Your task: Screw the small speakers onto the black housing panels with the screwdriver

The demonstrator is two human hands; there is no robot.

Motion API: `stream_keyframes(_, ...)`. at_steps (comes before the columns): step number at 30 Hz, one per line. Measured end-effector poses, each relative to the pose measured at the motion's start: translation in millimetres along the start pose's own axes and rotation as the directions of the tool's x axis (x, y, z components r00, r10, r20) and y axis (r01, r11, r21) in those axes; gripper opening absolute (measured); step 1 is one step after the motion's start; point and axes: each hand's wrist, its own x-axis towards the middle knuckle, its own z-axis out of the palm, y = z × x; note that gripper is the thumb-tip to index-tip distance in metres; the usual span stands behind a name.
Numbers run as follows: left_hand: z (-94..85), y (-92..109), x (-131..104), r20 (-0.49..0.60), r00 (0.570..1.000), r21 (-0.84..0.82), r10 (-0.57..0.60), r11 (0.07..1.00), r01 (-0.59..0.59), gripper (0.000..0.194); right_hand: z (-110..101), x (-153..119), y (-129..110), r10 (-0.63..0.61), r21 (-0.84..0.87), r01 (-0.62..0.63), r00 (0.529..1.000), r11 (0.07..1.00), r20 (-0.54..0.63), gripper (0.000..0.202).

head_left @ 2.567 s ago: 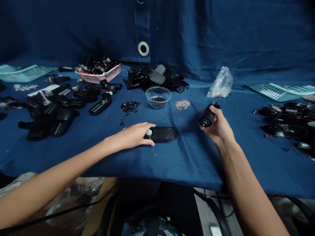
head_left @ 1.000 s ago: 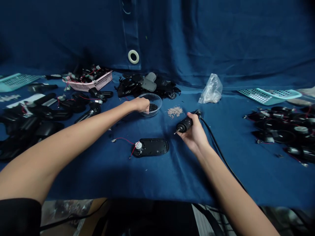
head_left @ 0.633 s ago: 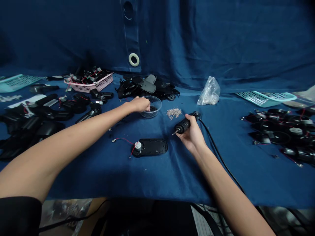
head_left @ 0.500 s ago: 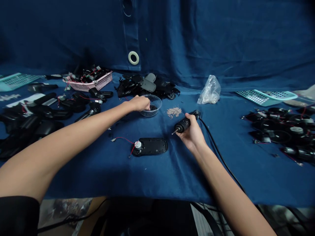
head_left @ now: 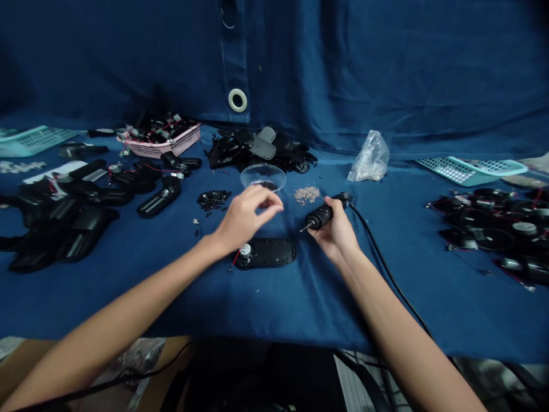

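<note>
My left hand [head_left: 249, 214] hangs in front of the clear bowl [head_left: 262, 178], thumb and fingertips pinched together; anything between them is too small to make out. Small dark screws [head_left: 269, 185] lie in the bowl. Wrapped in my right hand [head_left: 337, 232] is a black electric screwdriver [head_left: 321, 216], its bit pointing left. Below my left hand, a black oval housing [head_left: 272, 253] lies on the blue cloth, with a round silver motor [head_left: 245, 250] and red wire at its left end. A heap of silver screws [head_left: 307, 194] sits right of the bowl.
Black parts [head_left: 263, 146] are piled behind the bowl, small black pieces [head_left: 213, 199] left of it. A pink basket [head_left: 165, 146] and black housings [head_left: 86, 229] stand left. On the right are a plastic bag [head_left: 371, 157], a teal basket [head_left: 472, 170], motor assemblies [head_left: 497, 223] and the screwdriver's cable [head_left: 386, 274].
My left hand has come out of the bowl and moved nearer, over the upper left of the black housing. My right hand keeps hold of the screwdriver in nearly the same place.
</note>
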Motion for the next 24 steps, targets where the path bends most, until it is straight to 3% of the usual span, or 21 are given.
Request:
stream_keyframes(2, 6.0, 21.6, -20.6, -0.059, 0.997, -0.029, 0.048, 0.998, -0.050, 0.010, 1.7, 0.5, 3.1, -0.005, -0.014, 0.005, 1.000, 1.000, -0.009, 0.020)
stream_keyframes(5, 14.3, 34.3, -35.8, -0.114, 0.990, -0.069, 0.087, 0.993, -0.095, 0.006, 3.6, 1.5, 7.3, -0.010, -0.031, 0.010, 1.000, 0.999, -0.027, 0.022)
stream_keyframes(13, 19.5, 23.7, -37.1, -0.095, 0.995, -0.122, 0.030, 0.992, -0.042, 0.006, 5.4, 1.7, 12.6, -0.020, -0.060, 0.017, 0.999, 0.998, -0.046, 0.024)
stream_keyframes(24, 21.5, 23.8, -37.0, -0.090, 0.992, -0.088, 0.087, 0.992, -0.095, 0.003, 7.7, 4.8, 19.3, -0.029, -0.075, 0.024, 0.998, 0.997, -0.063, 0.023)
